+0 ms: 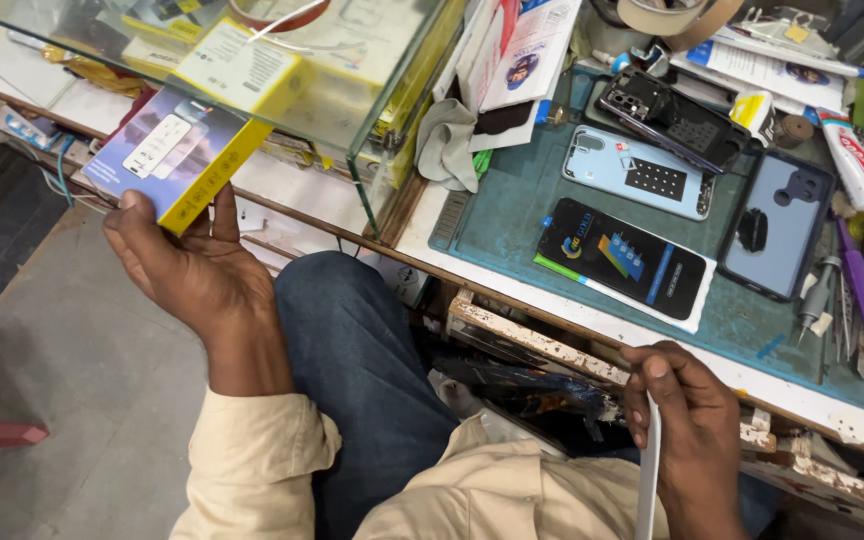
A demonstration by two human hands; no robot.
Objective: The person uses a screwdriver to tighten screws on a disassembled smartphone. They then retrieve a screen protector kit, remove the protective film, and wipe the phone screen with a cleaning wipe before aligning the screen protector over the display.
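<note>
My left hand grips a flat phone box with a blue face and a yellow edge, held out to the left under the corner of a glass counter. My right hand is closed on a thin white strip that hangs down below the worn front edge of the workbench. On the teal work mat lie a black packet with coloured print, a pale blue phone back, an opened dark phone frame and a dark phone case.
Tweezers, screwdrivers and a glue tube crowd the mat's right edge. Boxes and papers fill the shelf under the glass. A grey cloth hangs beside the mat. My knee in blue jeans sits between my arms, above a grey floor.
</note>
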